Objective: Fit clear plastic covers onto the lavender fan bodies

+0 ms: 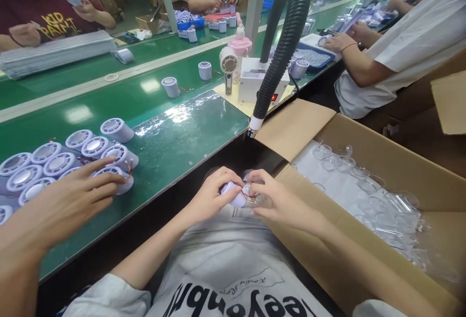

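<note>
Close to my body, just off the table's front edge, my left hand (214, 193) grips a lavender cylindrical part (235, 194). Thin red and yellow wires come out of its right side. My right hand (271, 194) has its fingers bent around a clear plastic piece (262, 201), which meets the lavender part at the wires. The fingers partly hide where the two pieces meet.
Another person's hand (83, 191) reaches over several lavender cylinders (60, 163) at left. A black flexible hose (282, 40) hangs above the table edge (196, 164). An open carton (364, 147) of clear parts stands at right. Other people sit along the green line.
</note>
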Available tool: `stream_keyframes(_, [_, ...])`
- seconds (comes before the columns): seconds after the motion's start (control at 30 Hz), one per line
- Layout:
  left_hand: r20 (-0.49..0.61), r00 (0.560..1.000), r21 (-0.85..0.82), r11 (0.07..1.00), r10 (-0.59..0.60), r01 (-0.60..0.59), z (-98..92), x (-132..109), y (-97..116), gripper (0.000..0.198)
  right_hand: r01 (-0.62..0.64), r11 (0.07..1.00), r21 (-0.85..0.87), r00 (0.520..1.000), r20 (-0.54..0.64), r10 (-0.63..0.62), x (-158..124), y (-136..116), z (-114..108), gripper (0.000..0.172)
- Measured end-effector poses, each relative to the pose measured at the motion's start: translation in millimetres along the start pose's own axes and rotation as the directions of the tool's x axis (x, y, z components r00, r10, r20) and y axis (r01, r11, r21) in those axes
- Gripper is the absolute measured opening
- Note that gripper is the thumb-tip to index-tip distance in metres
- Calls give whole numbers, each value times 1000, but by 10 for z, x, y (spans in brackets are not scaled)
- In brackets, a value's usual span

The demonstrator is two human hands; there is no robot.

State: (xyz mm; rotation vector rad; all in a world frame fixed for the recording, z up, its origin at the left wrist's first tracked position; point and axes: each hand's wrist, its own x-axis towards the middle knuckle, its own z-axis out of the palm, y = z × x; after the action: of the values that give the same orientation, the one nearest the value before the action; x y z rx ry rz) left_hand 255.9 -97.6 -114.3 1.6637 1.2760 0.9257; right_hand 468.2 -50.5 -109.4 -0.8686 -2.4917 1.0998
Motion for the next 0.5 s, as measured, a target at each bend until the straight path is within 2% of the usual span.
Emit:
stream_keyframes(0.07, [-56, 998, -69, 997, -22, 18, 32, -2, -58, 23, -35, 988, 149, 999, -23, 39, 1, -23, 7, 14])
stream_keyframes(0.13, [-96, 995, -128, 991, -40, 27, 56, -2, -125, 41, -60, 970, 234, 993, -88, 83, 1, -34, 17, 24])
stream_keyframes(0.2, [-103, 995, -103, 995, -7, -3, 64, -4, -187, 57, -77, 956, 284, 982, -145, 122, 2, -30, 27, 30])
stream_keyframes(0.33, [3, 996, 19, 996, 90, -90, 39, -15, -239, 67, -81, 881, 467, 955, -217, 203, 19, 17, 30, 33])
stream_keyframes(0.43, [102, 994, -105, 994, 43, -32, 36, -27, -210, 70, -71, 779, 623, 933, -234, 272, 39, 55, 11, 35])
stream_keyframes(0.5, [121, 993, -219, 975, -13, 40, 49, -34, -176, 68, -71, 707, 704, 926, -216, 308, 41, 72, -4, 35])
